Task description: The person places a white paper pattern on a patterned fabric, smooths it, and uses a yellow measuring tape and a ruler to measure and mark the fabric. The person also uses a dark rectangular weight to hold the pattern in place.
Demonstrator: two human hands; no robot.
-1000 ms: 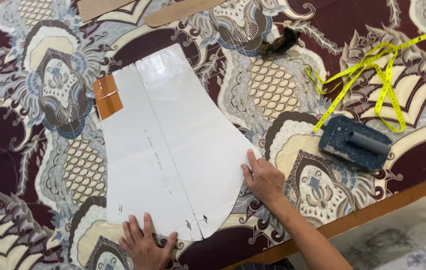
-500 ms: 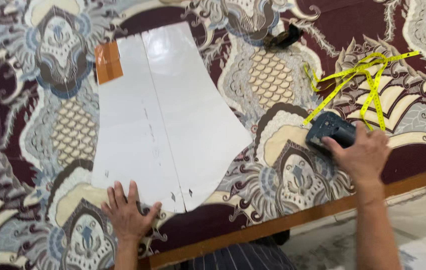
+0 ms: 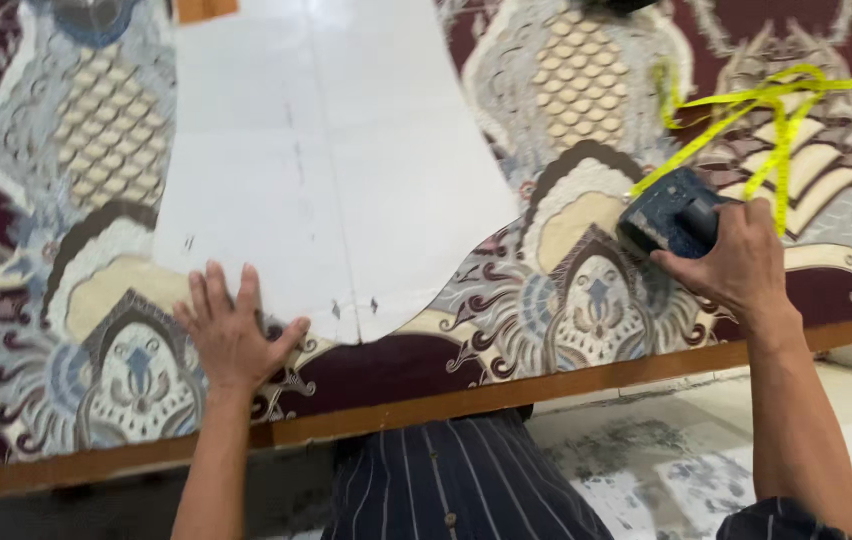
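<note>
A large white paper pattern piece (image 3: 336, 170) lies flat on patterned maroon, cream and blue batik fabric (image 3: 566, 290). My left hand (image 3: 231, 335) rests palm down with fingers spread at the pattern's near left corner, pressing the fabric and the paper's edge. My right hand (image 3: 736, 262) grips a dark blue block-shaped tool (image 3: 661, 212) to the right of the pattern, lifting it at the fabric. A yellow measuring tape (image 3: 766, 115) lies tangled just beyond that hand.
The table's wooden front edge (image 3: 506, 392) runs below the fabric. An orange tape patch (image 3: 204, 8) sits at the pattern's far left corner. My striped dark shirt (image 3: 446, 480) and a pale floor (image 3: 666, 470) show below the table.
The view moved closer and lower. My right hand left the pattern's right edge, reached to the blue tool and closed on it. My left hand stays pressed at the pattern's near corner.
</note>
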